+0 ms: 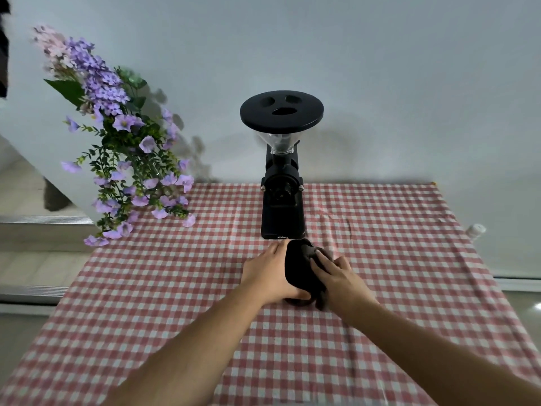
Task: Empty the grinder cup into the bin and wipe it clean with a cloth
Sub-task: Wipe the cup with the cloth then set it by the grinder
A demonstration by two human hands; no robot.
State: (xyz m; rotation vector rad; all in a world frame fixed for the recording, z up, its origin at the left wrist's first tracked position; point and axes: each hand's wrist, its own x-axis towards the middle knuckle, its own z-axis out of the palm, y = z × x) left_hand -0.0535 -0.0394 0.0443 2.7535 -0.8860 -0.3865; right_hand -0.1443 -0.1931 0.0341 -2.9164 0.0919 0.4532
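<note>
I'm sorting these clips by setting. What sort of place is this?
Probably a home or a small staged coffee corner: a table under a red-checked tablecloth against a plain wall, a black coffee grinder on it, and purple flowers at its left.

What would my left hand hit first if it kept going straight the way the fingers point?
Probably the grinder: the left hand, holding the black cup, points at its base just ahead. Depth is hard to judge, so the fingertips may pass its left edge.

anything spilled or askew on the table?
No spill visible. The checked tablecloth is rumpled beside the grinder. Otherwise normal: left hand holds the black grinder cup while the right hand presses a dark cloth on it.
</note>
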